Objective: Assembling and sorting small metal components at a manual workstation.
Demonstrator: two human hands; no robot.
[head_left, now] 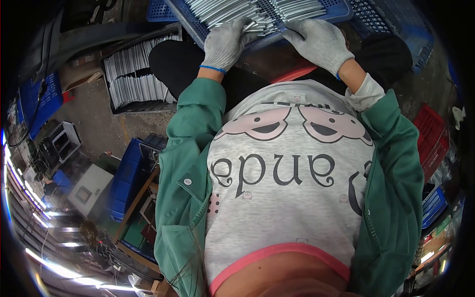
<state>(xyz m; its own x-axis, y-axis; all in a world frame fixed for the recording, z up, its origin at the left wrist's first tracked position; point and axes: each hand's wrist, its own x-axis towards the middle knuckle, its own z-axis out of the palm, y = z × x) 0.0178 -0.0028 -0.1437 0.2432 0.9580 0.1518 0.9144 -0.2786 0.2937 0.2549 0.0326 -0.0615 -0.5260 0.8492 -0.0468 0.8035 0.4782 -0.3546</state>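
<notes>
My left hand (223, 47), in a grey knit glove with a blue cuff edge, is closed on a short silver metal tube (250, 26) above the near side of a blue plastic basket (197, 36). The basket holds many slim metal tubes (217, 10) in two groups, some slightly curved. At the basket's near rim, to the right, is my right hand (321, 45) in a matching glove. Its fingers are loosely bent toward the right-hand group of tubes (299, 9), thumb apart, and I see nothing between them. Its fingertips are partly hidden.
A dark crate (115, 103) packed with more metal tubes stands on the floor at left, beside my knee. Another blue basket (420, 52) is at the upper right, and a red crate (433, 136) sits at the right. Blue bins (123, 180) and a whitish box (89, 190) are at left.
</notes>
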